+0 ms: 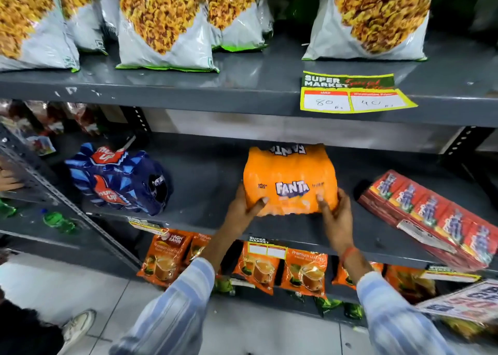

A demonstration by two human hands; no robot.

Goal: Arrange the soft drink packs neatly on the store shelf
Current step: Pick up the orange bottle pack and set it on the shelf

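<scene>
Fanta pack [289, 178] | glossy orange shrink-wrap (lumpy) | both hands clasp corners | grey metal shelf [204, 182]

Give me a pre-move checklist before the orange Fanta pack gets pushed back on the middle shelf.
1. Grip: left hand and right hand each hold a front corner of the orange plastic-wrapped Fanta pack: ok.
2. Space behind the pack on the dark grey metal shelf: ok.
3. Gap to the blue Thums Up pack: apart, ok.
4. Gap to the red carton row: apart, ok.
5. Red carton row alignment: skewed and overhanging the shelf edge, not ok.
6. Pack resting fully on the shelf: cannot tell.
</scene>
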